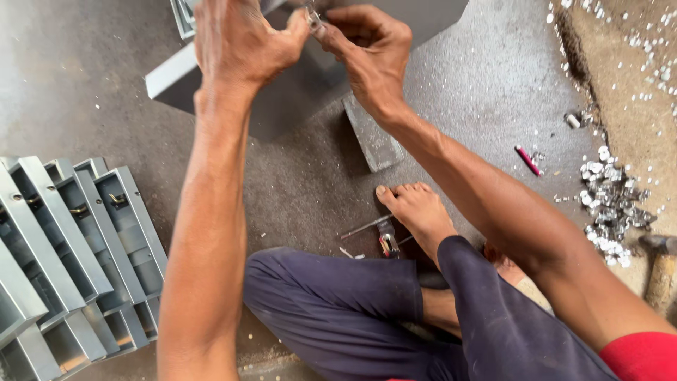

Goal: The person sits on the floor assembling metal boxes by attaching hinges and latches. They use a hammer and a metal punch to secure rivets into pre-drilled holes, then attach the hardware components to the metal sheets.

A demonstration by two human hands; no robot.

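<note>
My left hand and my right hand meet at the top of the view, fingertips pinched together on a small metal part that is mostly hidden. Both hands are over a grey sheet-metal box lying tilted on the floor. A flat grey metal block lies just under the box's near edge. I sit on the floor in dark trousers, one bare foot stretched toward the box.
A row of grey metal channel frames leans at the left. Small tools and a thin rod lie by my foot. A pink pen, a heap of small shiny metal pieces and a hammer sit at the right.
</note>
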